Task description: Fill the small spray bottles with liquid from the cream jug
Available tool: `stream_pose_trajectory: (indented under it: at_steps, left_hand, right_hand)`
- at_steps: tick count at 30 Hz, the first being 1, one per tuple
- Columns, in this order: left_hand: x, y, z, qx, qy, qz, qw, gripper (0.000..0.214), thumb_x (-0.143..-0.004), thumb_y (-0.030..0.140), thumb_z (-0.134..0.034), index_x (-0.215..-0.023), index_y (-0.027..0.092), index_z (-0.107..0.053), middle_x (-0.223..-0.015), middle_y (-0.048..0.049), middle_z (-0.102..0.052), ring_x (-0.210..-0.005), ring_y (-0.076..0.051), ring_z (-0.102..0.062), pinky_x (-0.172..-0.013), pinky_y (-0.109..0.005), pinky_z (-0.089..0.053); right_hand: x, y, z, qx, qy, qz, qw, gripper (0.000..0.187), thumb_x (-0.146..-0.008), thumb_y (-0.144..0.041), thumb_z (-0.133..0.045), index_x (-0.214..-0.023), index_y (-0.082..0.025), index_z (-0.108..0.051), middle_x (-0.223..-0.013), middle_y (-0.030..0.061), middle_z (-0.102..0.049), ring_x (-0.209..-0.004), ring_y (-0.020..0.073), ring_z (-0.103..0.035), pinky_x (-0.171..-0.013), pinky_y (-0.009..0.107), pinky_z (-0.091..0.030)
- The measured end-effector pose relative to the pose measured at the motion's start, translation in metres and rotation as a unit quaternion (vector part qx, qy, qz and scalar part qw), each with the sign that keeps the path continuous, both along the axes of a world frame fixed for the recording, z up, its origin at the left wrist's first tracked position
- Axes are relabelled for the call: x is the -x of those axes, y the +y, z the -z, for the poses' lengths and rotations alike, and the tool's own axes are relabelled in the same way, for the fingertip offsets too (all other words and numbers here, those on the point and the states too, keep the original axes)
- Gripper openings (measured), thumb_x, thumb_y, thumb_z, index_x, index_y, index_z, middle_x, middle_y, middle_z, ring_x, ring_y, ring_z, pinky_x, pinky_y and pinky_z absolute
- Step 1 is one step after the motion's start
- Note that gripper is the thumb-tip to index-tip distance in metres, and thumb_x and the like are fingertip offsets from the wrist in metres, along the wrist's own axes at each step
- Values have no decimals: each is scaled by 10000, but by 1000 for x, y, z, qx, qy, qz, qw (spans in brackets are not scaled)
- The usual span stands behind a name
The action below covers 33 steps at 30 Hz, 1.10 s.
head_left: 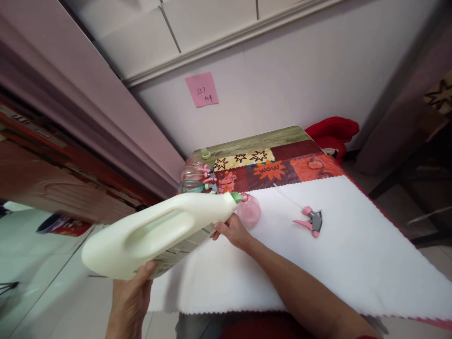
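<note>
A large white jug (155, 235) with a moulded handle is tipped on its side, its green spout (237, 197) against the mouth of a small pink bottle (249, 210) on the white cloth (353, 254). My left hand (132, 296) grips the jug's base from below. My right hand (232, 230) is closed under the jug's neck, beside the pink bottle. A pink and grey spray head (310, 221) with its thin tube lies loose on the cloth to the right.
Two clear spray bottles (197, 181) lie at the table's far left, by a green cap (205, 153). A patterned red cloth (278, 169) covers the far table. A pink note (201, 89) sticks on the wall. Something red (332, 129) sits behind the table.
</note>
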<state>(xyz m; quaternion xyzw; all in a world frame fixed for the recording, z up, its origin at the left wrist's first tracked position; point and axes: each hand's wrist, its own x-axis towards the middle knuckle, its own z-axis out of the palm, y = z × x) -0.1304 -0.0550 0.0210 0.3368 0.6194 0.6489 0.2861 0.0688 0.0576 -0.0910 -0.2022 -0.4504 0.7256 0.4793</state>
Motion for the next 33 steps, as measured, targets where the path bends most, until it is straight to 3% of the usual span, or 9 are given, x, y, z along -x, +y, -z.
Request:
stream_pose_trajectory:
  at_steps: [20, 33]
  left_hand:
    - [-2, 1, -2, -5, -4, 5, 1000, 789, -474, 222, -931, -1229, 247, -704, -1154, -58, -761, -1197, -350, -645, -1040, -457, -543]
    - [-2, 1, -3, -21, -14, 14, 1000, 809, -474, 213, -938, -1247, 217, -703, -1165, -78, -763, -1117, -318, -688, -854, -332, -626]
  right_hand:
    - [-1, 0, -2, -3, 3, 0, 1000, 638, -697, -672, -789, -969, -113, -645, -748, 68, -706, -597, 195, -699, -588, 341, -607]
    - [1, 0, -1, 8, 15, 2, 1000, 628, -683, -648, -808, -971, -115, -645, -748, 62, -712, -582, 181, -692, -564, 316, -597]
